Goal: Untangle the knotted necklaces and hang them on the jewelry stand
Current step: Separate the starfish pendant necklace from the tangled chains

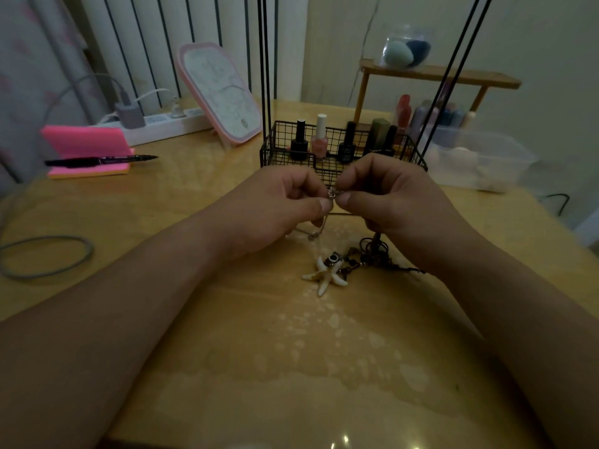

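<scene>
My left hand (278, 202) and my right hand (392, 199) meet above the table's middle, and each pinches the thin silver necklace (332, 193) at its clasp. The chain hangs down from my fingers to the wooden table (162, 222). Below my hands lies a white starfish pendant (325, 274) beside a tangle of dark cord necklaces (372, 254). Thin black rods (265, 66) rise from behind the wire basket; I cannot tell whether they belong to the jewelry stand.
A black wire basket (275, 150) with nail polish bottles stands just behind my hands. A pink mirror (220, 92), pink sticky notes (84, 147) with a black pen (100, 161), a power strip (162, 123), a wooden shelf (437, 76) and a clear box (479, 157) ring the back.
</scene>
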A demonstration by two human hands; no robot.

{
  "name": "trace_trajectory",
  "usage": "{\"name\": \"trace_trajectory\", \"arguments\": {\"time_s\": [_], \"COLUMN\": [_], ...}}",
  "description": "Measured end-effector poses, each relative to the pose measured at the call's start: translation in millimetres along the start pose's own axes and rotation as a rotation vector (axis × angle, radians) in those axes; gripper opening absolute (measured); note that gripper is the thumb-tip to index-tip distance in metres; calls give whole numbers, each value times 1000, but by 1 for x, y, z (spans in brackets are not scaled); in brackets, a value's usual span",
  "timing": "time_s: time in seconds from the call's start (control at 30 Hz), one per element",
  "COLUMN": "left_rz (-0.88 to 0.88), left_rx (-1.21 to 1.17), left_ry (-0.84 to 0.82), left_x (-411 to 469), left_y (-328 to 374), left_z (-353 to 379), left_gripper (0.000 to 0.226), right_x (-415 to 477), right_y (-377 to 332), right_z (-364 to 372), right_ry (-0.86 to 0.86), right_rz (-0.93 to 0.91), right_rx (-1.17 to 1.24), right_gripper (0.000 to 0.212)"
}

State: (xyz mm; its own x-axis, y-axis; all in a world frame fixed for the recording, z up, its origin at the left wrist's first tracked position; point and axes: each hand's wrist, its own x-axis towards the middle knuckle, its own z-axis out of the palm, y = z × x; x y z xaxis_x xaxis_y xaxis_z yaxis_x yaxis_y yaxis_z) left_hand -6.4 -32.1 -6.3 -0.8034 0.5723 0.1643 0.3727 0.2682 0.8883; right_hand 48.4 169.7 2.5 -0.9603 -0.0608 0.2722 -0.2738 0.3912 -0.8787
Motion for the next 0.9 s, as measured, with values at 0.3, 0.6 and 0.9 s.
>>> {"name": "trace_trajectory", "arguments": {"time_s": [0.3,0.6,0.9], "left_rz": [21,-20,34], "left_rx": [-96,-89,-83], "left_ry": [76,83,17], "left_x": [-1,2,-1], "left_y": [1,-2,3], "left_z": [-2,-4,0], "left_gripper": [7,12,11], "right_x": [1,1,1], "right_y": [3,-1,-1], "right_z": [-1,0,3], "right_ry": [-1,9,-36], "right_rz": [51,115,190], "right_rx": [-166,-95,51], "right_gripper": [9,12,21]}}
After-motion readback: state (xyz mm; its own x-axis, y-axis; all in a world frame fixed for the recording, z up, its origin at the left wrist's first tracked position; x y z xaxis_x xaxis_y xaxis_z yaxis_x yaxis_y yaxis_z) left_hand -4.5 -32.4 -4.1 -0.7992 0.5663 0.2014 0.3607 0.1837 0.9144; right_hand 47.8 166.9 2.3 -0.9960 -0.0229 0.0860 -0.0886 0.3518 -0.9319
